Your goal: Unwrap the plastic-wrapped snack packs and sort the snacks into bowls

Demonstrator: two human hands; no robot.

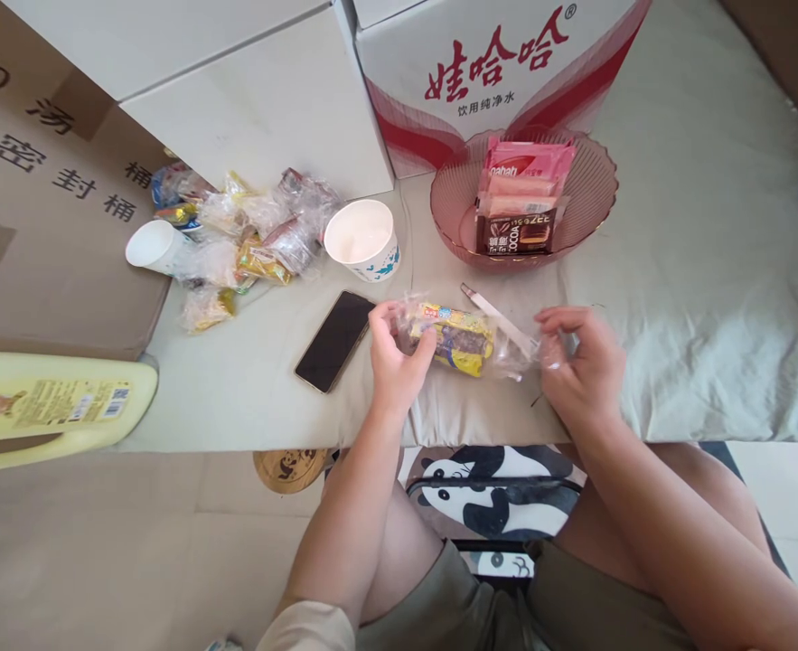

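Both hands hold one clear plastic snack bag [466, 339] with a yellow and brown packet inside, just above the pale cloth-covered surface [249, 389]. My left hand [395, 357] pinches the bag's left end. My right hand [575, 362] is closed on the crinkled right end. A thin white strip [497, 316] lies behind the bag. A black phone [335, 340] rests face up just left of my left hand.
A pink ribbed bowl [595, 194] holds stacked wafer packets [524, 194]. A paper cup [363, 239] stands upright, another cup [154, 246] lies tipped beside a pile of wrapped snacks [249, 240]. Cartons [486, 63] line the back. A yellow bottle [52, 407] lies at left.
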